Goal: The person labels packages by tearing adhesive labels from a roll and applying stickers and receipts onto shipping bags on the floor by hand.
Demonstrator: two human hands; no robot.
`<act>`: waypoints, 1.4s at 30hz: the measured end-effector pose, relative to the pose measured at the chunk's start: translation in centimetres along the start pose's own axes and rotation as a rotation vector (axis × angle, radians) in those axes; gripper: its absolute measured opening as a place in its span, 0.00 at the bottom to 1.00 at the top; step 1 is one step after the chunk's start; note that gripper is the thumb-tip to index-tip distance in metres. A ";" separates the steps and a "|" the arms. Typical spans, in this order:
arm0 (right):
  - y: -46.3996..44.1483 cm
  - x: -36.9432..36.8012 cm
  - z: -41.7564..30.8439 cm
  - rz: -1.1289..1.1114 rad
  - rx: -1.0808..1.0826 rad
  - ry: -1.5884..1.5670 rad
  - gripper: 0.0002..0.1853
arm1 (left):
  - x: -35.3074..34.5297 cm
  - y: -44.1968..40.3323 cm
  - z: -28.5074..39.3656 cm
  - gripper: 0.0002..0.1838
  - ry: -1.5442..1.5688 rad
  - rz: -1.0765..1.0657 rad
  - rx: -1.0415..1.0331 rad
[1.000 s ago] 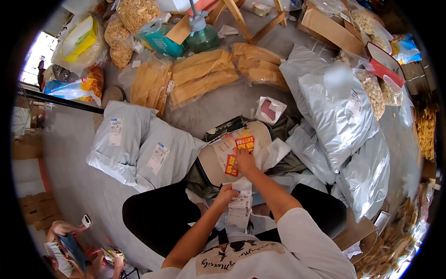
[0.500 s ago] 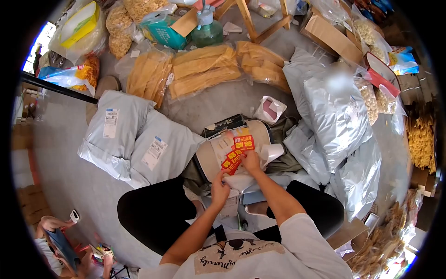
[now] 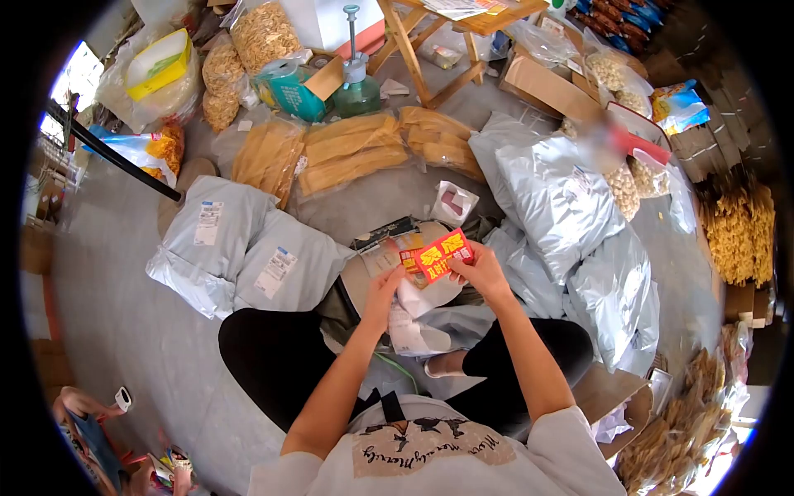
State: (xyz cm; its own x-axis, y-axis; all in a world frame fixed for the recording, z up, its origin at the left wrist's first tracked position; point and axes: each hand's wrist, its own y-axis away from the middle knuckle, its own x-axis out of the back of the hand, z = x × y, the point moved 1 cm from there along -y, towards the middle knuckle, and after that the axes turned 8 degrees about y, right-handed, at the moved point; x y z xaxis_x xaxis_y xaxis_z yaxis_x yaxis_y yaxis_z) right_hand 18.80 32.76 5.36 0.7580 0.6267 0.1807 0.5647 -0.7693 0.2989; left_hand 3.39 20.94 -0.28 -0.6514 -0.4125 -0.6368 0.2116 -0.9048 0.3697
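My right hand (image 3: 483,270) pinches a red sticker (image 3: 444,255) with large yellow characters, held up over a beige round-edged surface (image 3: 357,285) between my knees. Closed beside it on the left is my left hand (image 3: 385,291); what its fingers grip, if anything, is hidden. Under and behind the red sticker lie more printed sheets (image 3: 382,256), partly covered. White label paper (image 3: 413,324) hangs curled just below my hands. A small white packet (image 3: 454,203) with a dark reddish patch sits beyond the surface.
Grey mailing bags with labels (image 3: 285,269) lie at left, and more grey bags (image 3: 562,207) are piled at right. Flat packs of yellow sheets (image 3: 351,157) line the floor ahead, near a spray bottle (image 3: 356,91) and a wooden stool (image 3: 430,62). Another person (image 3: 99,438) is at lower left.
My right hand has moved right and lifted a red sticker apart from the others. My left hand has risen to the near edge of the sheets. The whole view has shifted slightly.
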 end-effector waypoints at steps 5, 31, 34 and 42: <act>3.2 0.7 -0.8 0.044 0.018 0.102 0.11 | -2.6 0.9 1.5 0.09 -0.197 -0.085 -0.022; 8.5 -2.7 -3.0 0.490 0.521 0.776 0.06 | -7.4 3.0 1.6 0.07 -0.363 -0.083 -0.083; 8.9 -2.2 -3.1 0.508 0.567 0.825 0.06 | -7.8 2.9 1.3 0.07 -0.400 -0.120 -0.141; 9.4 -1.9 -3.6 0.569 0.673 0.928 0.06 | -9.4 3.6 1.4 0.07 -0.531 -0.098 -0.248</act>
State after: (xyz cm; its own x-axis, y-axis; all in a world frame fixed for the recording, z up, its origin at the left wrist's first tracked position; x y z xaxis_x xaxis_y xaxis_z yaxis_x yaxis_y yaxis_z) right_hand 21.52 24.81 11.16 0.5887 -0.1675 0.7908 0.4968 -0.6968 -0.5174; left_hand 9.25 21.70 8.01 -0.9381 -0.2746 -0.2110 0.2548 -0.9600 0.1164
